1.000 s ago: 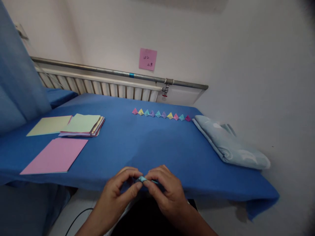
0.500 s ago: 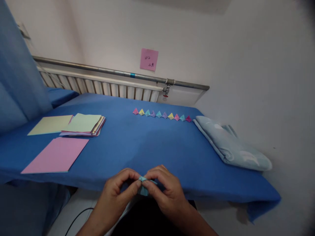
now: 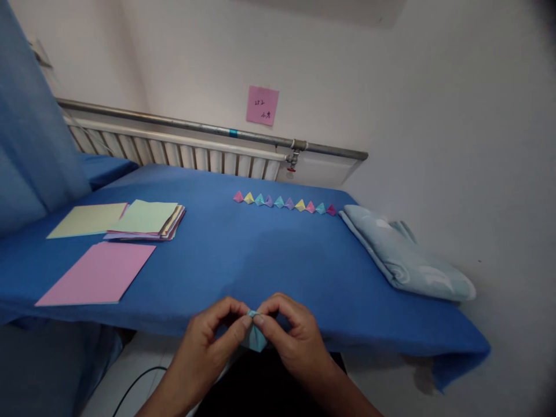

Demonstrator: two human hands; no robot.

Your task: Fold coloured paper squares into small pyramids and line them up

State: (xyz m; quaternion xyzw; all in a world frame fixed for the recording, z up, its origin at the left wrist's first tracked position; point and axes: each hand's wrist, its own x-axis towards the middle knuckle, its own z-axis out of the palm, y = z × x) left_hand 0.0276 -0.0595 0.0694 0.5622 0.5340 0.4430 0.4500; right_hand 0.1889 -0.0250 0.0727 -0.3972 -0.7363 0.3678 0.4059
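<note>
A small light-blue piece of folded paper point(image 3: 256, 340) is pinched between both hands, just off the front edge of the blue-covered table. My left hand point(image 3: 217, 333) grips its upper left part with thumb and forefinger. On the upper right, my right hand point(image 3: 290, 331) pinches it the same way, the two thumbs almost touching. The fingertips hide part of the folds. Farther back lies a row of small folded paper pieces point(image 3: 278, 202) in pink, yellow, blue and purple, out of reach of both hands.
Stacked coloured paper point(image 3: 143, 217), yellow sheets point(image 3: 84, 220) and pink sheets point(image 3: 98, 275) lie on the left of the blue cloth point(image 3: 208, 249). A folded pale blanket point(image 3: 403, 255) rests at right. Behind are a radiator point(image 3: 186, 155), a pipe and a blue curtain point(image 3: 35, 116).
The light-blue paper has turned in my fingers; a wider, pointed part now hangs below the thumbs, and the piece sticking out on the right no longer shows. Both hands stay nearly in place.
</note>
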